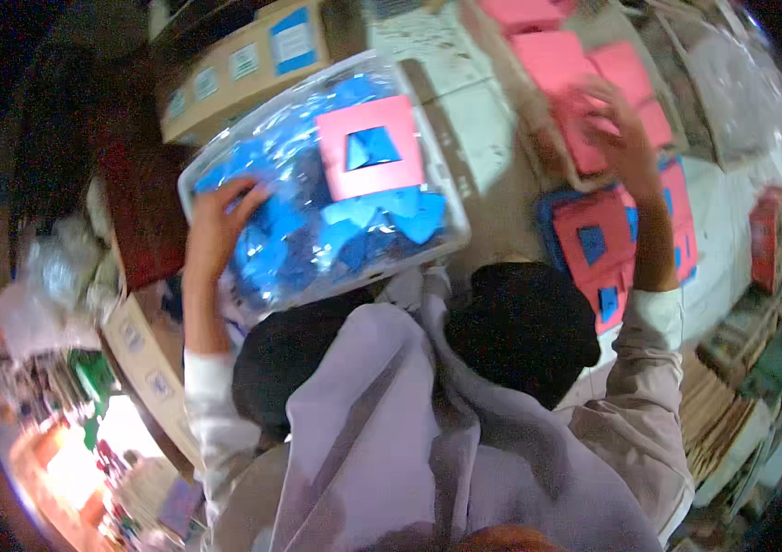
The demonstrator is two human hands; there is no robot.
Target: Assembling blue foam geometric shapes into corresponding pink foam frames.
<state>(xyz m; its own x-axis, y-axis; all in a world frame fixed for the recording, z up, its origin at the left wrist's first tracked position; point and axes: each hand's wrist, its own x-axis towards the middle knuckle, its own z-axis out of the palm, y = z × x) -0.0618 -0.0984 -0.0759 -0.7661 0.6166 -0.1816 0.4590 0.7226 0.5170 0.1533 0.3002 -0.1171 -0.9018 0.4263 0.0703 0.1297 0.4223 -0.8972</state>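
Note:
A white plastic tub in front of me holds many shiny blue wrapped pieces. On top of them lies a pink square card with a blue piece at its middle. My left hand rests at the tub's left side, against the blue pieces, its visible fingers apart; some fingertips are hidden. Over an open carton of pink cards, my right hand is blurred, with fingers spread and nothing visible in them. Below that arm are several pink cards with blue pieces.
A long cardboard box stands behind the tub. To the far right is a container with clear plastic, and stacked cardboard lies nearer me. Plastic bags and another carton are on the left. Pale floor tiles show between.

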